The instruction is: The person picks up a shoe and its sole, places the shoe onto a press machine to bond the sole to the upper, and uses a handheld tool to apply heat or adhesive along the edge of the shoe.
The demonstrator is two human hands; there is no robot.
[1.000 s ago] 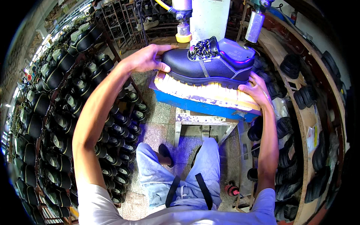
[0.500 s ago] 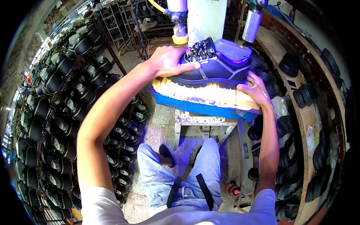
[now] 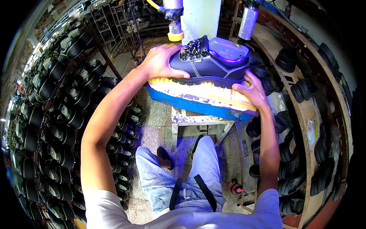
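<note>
A black lace-up shoe (image 3: 209, 65) with grey stitching lies sole down, its toe to the left, on a worn yellow pad (image 3: 183, 87) over a blue base (image 3: 183, 103). A dark grey shoe last (image 3: 229, 46) fills its opening. My left hand (image 3: 158, 63) is wrapped round the toe, thumb along the side just above the sole. At the heel, my right hand (image 3: 252, 91) grips the lower back, its thumb against the sole edge. The fingers behind the shoe are partly hidden.
Above the toe hangs a press rod with a yellow tip (image 3: 175, 36); a metal cylinder (image 3: 248, 24) hangs beyond the heel. A rack of black shoe uppers (image 3: 57, 133) stands left. Shelves on the right hold black soles (image 3: 303, 89). A pale machine column (image 3: 201, 21) rises behind.
My left thumb has slid down the shoe's side toward the sole and the toe. The whole view has shifted slightly; both hands stay on the shoe.
</note>
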